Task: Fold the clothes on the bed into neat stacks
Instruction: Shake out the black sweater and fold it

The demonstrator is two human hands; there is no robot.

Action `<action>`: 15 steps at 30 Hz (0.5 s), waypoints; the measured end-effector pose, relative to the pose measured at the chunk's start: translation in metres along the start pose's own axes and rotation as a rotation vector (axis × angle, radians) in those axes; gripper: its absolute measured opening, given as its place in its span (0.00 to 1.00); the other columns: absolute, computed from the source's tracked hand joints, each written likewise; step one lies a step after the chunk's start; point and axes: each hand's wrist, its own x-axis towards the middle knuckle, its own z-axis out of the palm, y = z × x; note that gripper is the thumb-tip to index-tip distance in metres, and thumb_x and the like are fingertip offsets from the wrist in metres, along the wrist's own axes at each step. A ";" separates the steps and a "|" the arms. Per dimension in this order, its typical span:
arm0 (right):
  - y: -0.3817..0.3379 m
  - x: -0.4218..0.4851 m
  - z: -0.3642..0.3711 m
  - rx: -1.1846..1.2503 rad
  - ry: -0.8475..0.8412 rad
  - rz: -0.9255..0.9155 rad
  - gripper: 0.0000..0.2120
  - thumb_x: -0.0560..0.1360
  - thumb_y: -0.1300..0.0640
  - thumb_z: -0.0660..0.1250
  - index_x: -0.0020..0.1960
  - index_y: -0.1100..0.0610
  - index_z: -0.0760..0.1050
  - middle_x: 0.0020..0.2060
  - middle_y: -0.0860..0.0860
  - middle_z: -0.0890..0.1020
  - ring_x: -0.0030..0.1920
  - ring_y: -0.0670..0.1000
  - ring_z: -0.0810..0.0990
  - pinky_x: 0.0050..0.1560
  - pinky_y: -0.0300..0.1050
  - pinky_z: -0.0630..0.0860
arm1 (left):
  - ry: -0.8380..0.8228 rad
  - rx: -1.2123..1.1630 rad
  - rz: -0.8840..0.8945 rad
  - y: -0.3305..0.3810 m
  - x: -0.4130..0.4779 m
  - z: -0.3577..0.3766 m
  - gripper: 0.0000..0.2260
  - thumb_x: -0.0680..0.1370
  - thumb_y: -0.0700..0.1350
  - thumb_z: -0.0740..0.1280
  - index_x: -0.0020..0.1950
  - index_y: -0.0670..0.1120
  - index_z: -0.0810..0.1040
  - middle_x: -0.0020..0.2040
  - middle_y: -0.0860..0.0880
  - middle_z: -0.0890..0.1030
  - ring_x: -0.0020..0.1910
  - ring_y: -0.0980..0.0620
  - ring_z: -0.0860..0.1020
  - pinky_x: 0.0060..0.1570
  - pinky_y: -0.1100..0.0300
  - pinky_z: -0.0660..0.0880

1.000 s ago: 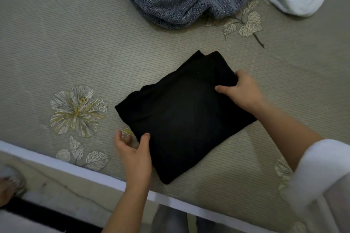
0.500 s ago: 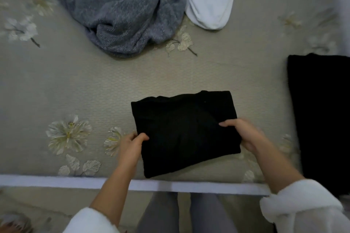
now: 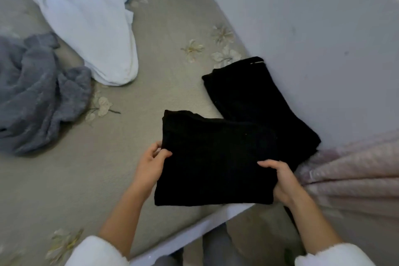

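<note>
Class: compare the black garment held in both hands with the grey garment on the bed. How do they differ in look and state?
The black garment is folded into a flat rectangle; the grey garment lies crumpled in a heap. The left hand and right hand grip the black one; nothing touches the grey one. The black looks smooth, the grey fuzzy. Both are over the bed.

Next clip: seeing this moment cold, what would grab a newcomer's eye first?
The folded black garment at centre, gripped on its two sides by the left hand and right hand. Just beyond it, a second black folded piece lies against the wall. On the left of the bed, a white garment and a rumpled grey one remain unfolded.
</note>
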 end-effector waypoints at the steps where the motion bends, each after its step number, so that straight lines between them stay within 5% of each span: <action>1: -0.007 0.000 -0.012 0.044 0.012 -0.014 0.23 0.66 0.61 0.70 0.62 0.60 0.77 0.56 0.59 0.82 0.57 0.60 0.81 0.60 0.58 0.74 | -0.035 0.029 0.018 0.015 0.006 0.015 0.08 0.79 0.43 0.63 0.53 0.53 0.78 0.45 0.52 0.84 0.41 0.56 0.83 0.35 0.64 0.76; 7: -0.029 0.018 -0.061 0.259 0.130 -0.072 0.22 0.69 0.61 0.67 0.63 0.57 0.76 0.59 0.57 0.81 0.60 0.60 0.78 0.64 0.60 0.72 | -0.148 0.190 0.135 0.091 0.068 0.109 0.11 0.79 0.37 0.62 0.56 0.49 0.79 0.46 0.48 0.84 0.37 0.55 0.83 0.31 0.67 0.76; 10: -0.036 0.037 -0.069 0.354 0.173 -0.100 0.22 0.70 0.64 0.66 0.64 0.56 0.75 0.58 0.55 0.81 0.58 0.58 0.79 0.57 0.55 0.76 | -0.212 0.366 0.240 0.121 0.110 0.153 0.14 0.79 0.36 0.61 0.60 0.49 0.78 0.46 0.51 0.82 0.35 0.59 0.82 0.31 0.69 0.75; 15: -0.047 0.071 -0.075 0.506 0.219 -0.109 0.18 0.72 0.66 0.67 0.59 0.54 0.77 0.54 0.55 0.83 0.54 0.57 0.82 0.45 0.50 0.80 | -0.213 0.650 0.454 0.164 0.171 0.212 0.16 0.80 0.39 0.61 0.67 0.49 0.75 0.53 0.50 0.82 0.48 0.52 0.81 0.53 0.53 0.78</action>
